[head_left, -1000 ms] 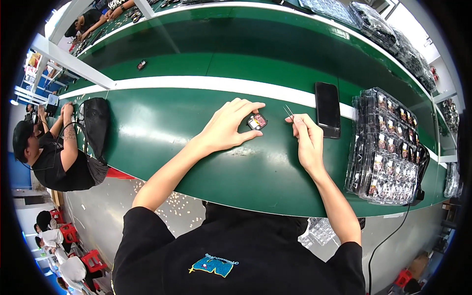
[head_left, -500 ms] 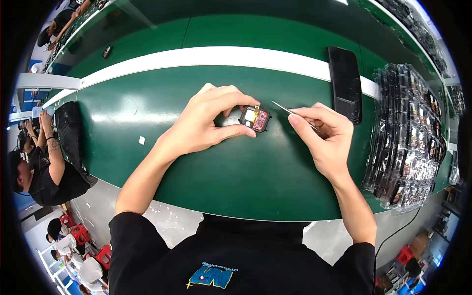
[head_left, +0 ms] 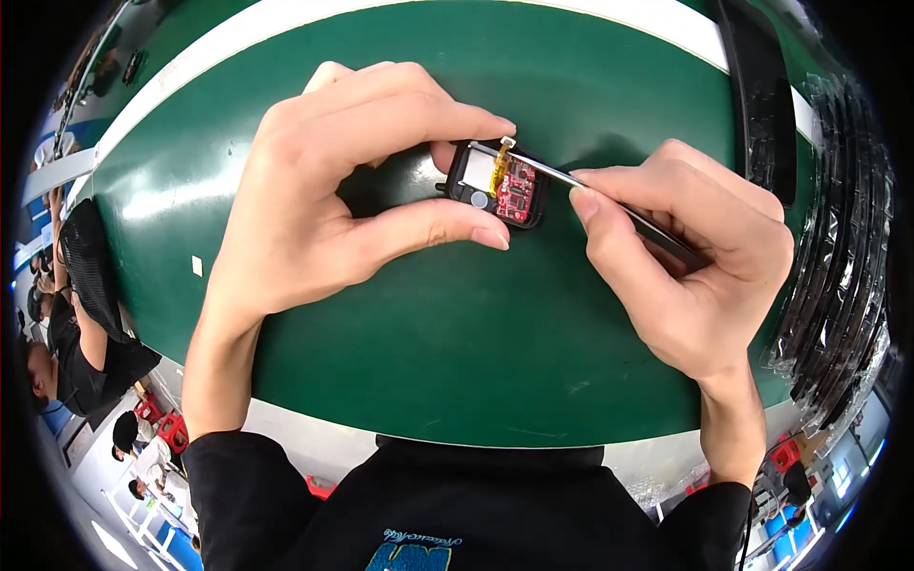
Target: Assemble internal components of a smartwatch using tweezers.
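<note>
Holding a black-cased device (head_left: 517, 197), the left hand (head_left: 314, 181) has a half-open grip; the right hand (head_left: 705, 252), grip closed, pinches tweezers (head_left: 649, 224). Trays (head_left: 838, 257) line the right edge of the table (head_left: 457, 362).

Electronics workshop: green workbench (head_left: 428, 371), red circuit board (head_left: 520, 193)

- Lit bright over most of the green table (head_left: 457, 371).
- Shines white in a patch left of the left hand (head_left: 314, 181).
- Goes dark in soft shadows beside that hand and the right hand (head_left: 700, 252).
- Looks clear at the little open gadget (head_left: 519, 193) and thin tweezers (head_left: 545, 168).
- Gets bent and smudgy near the stacked clear trays (head_left: 838, 257).
- Turns black all around the outside.
</note>
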The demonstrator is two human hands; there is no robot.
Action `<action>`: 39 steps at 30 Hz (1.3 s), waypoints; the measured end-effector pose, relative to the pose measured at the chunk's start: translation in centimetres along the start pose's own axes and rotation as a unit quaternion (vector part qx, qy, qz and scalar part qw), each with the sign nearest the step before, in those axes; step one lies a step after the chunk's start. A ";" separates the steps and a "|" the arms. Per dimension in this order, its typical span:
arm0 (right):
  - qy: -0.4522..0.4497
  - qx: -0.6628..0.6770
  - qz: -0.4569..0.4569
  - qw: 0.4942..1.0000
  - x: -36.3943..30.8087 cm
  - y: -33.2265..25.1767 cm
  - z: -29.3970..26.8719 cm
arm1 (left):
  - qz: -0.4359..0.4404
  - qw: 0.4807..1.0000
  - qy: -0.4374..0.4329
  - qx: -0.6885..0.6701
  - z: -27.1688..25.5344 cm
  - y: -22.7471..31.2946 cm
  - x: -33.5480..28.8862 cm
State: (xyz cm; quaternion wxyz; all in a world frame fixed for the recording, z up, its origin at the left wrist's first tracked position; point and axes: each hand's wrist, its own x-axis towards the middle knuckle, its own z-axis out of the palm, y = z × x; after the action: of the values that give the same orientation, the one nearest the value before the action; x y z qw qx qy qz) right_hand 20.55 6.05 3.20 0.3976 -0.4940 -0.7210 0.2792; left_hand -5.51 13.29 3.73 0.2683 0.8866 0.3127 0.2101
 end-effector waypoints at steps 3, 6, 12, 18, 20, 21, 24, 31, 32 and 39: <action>0.003 -0.024 0.016 1.000 0.1 -0.5 0.0 | 0.004 1.000 -0.001 -0.005 0.1 0.0 0.2; -0.002 -0.006 0.027 1.000 0.0 -0.4 -0.1 | -0.003 1.000 0.003 -0.024 0.2 -0.1 0.0; -0.004 -0.001 0.041 0.999 -0.1 -0.3 0.0 | -0.016 0.999 -0.006 -0.042 0.2 -0.1 0.1; 0.002 -0.012 0.008 1.000 -0.5 0.0 -0.8 | -0.030 0.999 -0.019 -0.032 -0.4 0.3 0.2; 0.010 -0.009 -0.020 1.000 -0.6 0.4 -0.5 | -0.038 0.999 -0.028 -0.015 -0.3 0.5 -0.1; 0.025 -0.023 -0.034 0.999 -0.6 0.4 -0.5 | -0.060 0.997 -0.002 -0.053 0.1 0.7 -0.1; 0.042 -0.049 -0.059 0.996 -0.8 0.2 -0.4 | -0.070 0.995 0.010 -0.064 0.1 0.9 0.1; 0.051 -0.072 -0.118 0.989 -0.7 0.7 0.1 | -0.049 0.998 -0.006 -0.028 -0.1 0.8 0.2; 0.051 -0.071 -0.119 0.989 -0.6 0.7 0.1 | -0.050 0.998 -0.006 -0.028 0.0 0.7 0.2; 0.019 -0.050 -0.074 0.996 -0.5 0.3 -0.4 | -0.042 0.996 -0.021 -0.069 -0.3 0.0 0.1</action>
State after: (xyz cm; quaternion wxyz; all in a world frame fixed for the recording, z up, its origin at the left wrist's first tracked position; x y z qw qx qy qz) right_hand 21.12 5.69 3.04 0.4051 -0.4638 -0.7612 0.2032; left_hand -5.58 13.51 3.95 0.3443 0.8561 0.3287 0.2011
